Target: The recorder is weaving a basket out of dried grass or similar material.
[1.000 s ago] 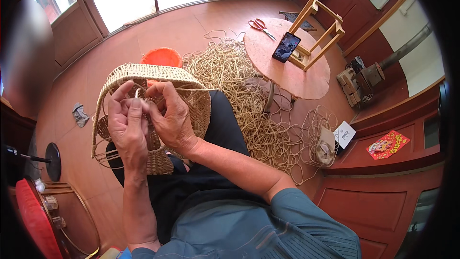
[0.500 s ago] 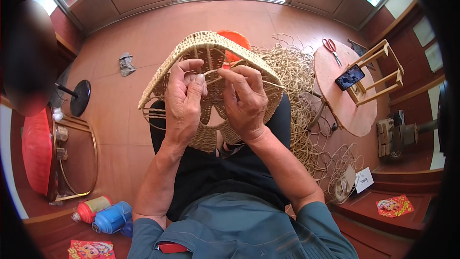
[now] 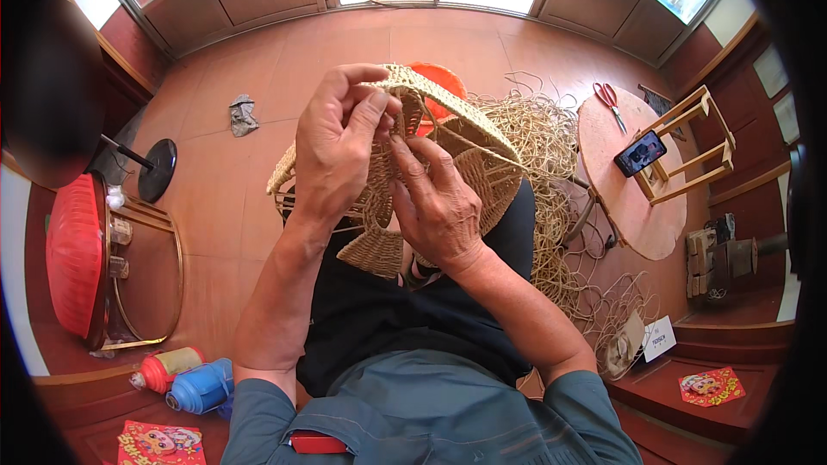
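Note:
A tan basket (image 3: 494,181) woven from straw-coloured cord rests tilted on my lap between my knees, its thick braided rim facing up. My left hand (image 3: 334,142) is closed in a pinch by the rim, thumb against the bent fingers, on a strand of cord mostly hidden by the fingertips. Just below, my right hand (image 3: 441,207) reaches over the basket's opening, thumb and forefinger closed at the same strand. The two hands' fingertips almost touch. Loose strand ends stick out on the basket's left side.
A large heap of loose cord (image 3: 551,138) spreads to the right. Beyond it, a round board (image 3: 607,168) carries red-handled scissors (image 3: 608,103), a wooden frame (image 3: 693,164) and a phone (image 3: 641,153). An orange bowl (image 3: 441,82) lies behind the basket; flasks (image 3: 200,386) stand lower left.
My left hand has risen, and the basket has turned and shifted right. The strand stretched between both hands before is now mostly hidden, with my right fingers lower, beside the left.

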A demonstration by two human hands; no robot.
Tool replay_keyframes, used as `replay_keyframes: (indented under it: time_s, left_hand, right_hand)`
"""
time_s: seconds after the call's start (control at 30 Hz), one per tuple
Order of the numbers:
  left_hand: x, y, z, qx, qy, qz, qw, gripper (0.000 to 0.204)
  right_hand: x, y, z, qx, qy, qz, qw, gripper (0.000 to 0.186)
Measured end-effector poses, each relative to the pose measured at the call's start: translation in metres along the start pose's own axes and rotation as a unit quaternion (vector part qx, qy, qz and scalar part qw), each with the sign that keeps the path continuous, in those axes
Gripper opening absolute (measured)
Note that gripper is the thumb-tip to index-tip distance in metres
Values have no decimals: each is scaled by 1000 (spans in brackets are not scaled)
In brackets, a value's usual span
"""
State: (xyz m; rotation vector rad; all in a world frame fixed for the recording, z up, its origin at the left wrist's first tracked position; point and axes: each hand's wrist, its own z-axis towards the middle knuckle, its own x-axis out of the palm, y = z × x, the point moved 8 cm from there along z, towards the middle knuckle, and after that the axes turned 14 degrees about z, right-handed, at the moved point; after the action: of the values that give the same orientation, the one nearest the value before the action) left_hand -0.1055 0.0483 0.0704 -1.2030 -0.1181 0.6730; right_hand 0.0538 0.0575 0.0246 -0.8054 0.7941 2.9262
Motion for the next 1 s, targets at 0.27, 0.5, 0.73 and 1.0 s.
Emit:
replay_keyframes:
  time_s: [0.27, 0.5, 0.73, 1.0]
  left_hand:
    - [-8, 2, -24, -8, -74, 125, 989, 21]
    - [11, 0, -27, 77, -76, 294, 950, 14]
    - [2, 7, -40, 46, -105, 263, 958, 17]
    - [-36, 19, -66, 17, -176, 386, 905, 18]
  right_hand:
    - [1, -1, 6, 13, -3, 27, 1000, 58]
    - [-3, -2, 7, 19, -32, 42, 998, 40]
    - [-7, -3, 7, 10, -35, 58, 998, 43]
    - [10, 10, 10, -24, -47, 44, 998, 43]
